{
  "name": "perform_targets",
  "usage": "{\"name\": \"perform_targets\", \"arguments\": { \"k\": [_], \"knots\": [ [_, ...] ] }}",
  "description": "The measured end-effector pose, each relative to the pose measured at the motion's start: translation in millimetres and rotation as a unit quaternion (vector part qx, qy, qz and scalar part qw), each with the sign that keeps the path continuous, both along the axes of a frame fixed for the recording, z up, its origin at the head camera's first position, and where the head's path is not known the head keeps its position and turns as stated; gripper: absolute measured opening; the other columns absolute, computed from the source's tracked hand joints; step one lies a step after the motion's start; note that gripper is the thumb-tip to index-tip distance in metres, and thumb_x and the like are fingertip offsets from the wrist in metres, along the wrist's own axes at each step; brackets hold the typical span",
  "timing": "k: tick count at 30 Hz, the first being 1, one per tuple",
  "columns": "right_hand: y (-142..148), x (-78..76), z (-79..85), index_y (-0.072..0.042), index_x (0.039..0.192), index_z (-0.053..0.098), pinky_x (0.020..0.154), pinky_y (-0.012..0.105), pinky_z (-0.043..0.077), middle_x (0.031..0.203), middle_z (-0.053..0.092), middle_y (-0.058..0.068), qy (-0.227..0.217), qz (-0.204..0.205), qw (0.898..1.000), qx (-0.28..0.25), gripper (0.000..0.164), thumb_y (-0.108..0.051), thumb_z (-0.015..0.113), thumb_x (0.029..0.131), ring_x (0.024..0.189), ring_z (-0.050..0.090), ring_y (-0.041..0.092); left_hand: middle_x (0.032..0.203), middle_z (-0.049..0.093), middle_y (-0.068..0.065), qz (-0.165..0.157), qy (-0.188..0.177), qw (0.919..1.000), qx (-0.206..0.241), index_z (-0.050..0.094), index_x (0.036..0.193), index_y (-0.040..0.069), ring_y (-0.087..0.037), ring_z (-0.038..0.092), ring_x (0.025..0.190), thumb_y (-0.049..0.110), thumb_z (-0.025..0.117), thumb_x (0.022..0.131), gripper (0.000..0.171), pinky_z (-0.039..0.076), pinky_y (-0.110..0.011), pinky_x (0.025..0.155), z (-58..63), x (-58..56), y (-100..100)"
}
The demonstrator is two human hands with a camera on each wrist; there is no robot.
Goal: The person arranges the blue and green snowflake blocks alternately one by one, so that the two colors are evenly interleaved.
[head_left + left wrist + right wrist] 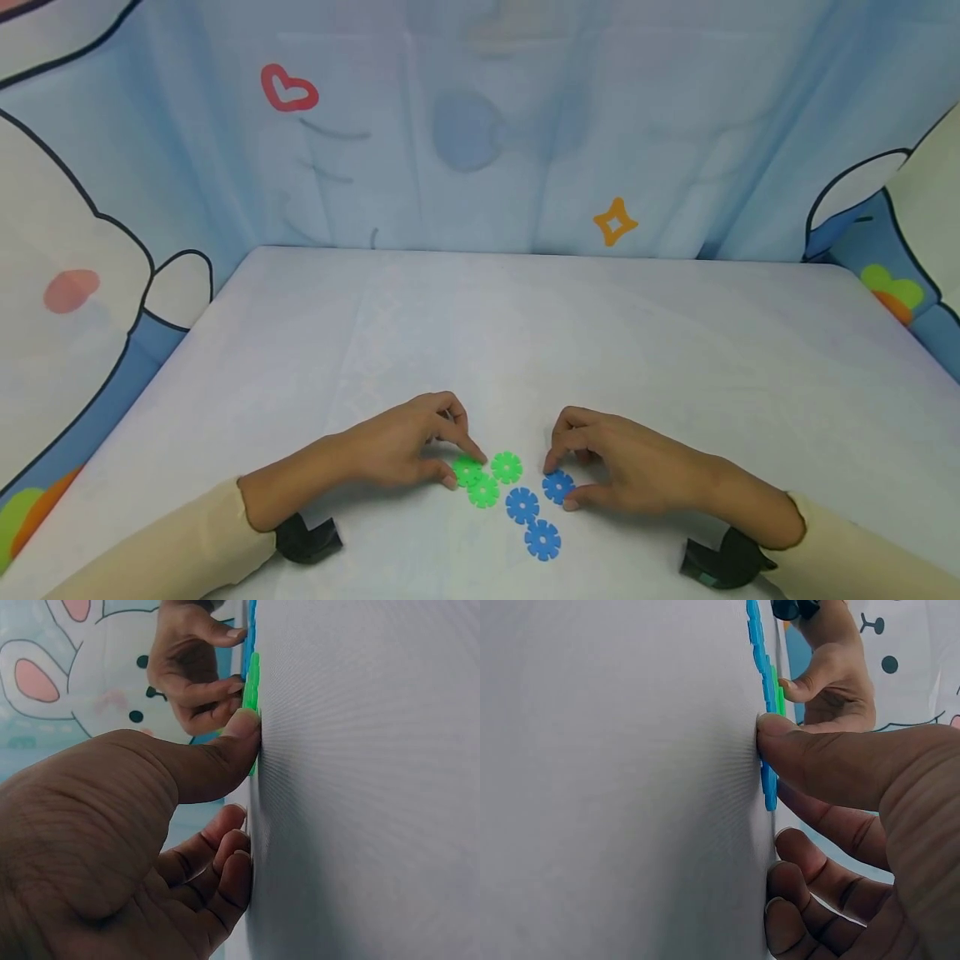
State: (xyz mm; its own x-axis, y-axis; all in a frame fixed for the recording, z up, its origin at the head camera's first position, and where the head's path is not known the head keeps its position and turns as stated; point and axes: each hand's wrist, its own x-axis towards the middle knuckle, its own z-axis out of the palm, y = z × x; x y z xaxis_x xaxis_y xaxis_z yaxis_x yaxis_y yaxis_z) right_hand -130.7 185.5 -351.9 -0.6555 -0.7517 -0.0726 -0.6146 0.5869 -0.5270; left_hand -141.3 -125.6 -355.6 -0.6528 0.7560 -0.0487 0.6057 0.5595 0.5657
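Three green interlocking discs (507, 467) and three blue interlocking discs (542, 540), flat with notched rims, lie on the white tabletop between my hands. With thumb and forefinger my left hand (408, 440) pinches the leftmost green disc (466, 471), which overlaps another green one (483, 492). My right hand (637, 462) holds the rightmost blue disc (558, 487) by its edges, its thumb on the near side and fingers on the far side. In the right wrist view that blue disc (769, 791) appears edge-on, partly hidden by the thumb.
A white cloth-covered table (480, 333) spreads around the discs. Behind it hangs a light blue curtain (480, 125) with cartoon prints. Black wrist-worn devices (306, 540) sit below both forearms, at the beige sleeves (172, 542).
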Motion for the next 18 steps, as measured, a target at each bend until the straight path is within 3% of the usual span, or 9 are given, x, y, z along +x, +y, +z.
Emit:
{"name": "perform_targets", "arguments": {
  "k": [18],
  "knots": [
    [-0.9, 1.3, -2.5, -0.041, 0.102, 0.060, 0.085, 0.022, 0.049, 0.104, 0.053, -0.025, 0.013, 0.002, 1.000, 0.022, 0.032, -0.036, 0.082, 0.080, 0.093, 0.051, -0.001, 0.116, 0.054, 0.010, 0.005, 0.012, 0.9994, -0.033, 0.068, 0.113, 0.029, -0.007, 0.050, 0.106, 0.029, 0.076, 0.087, 0.028, 0.045, -0.028, 0.096, 0.3, 2.1, 1.5]
  ]
}}
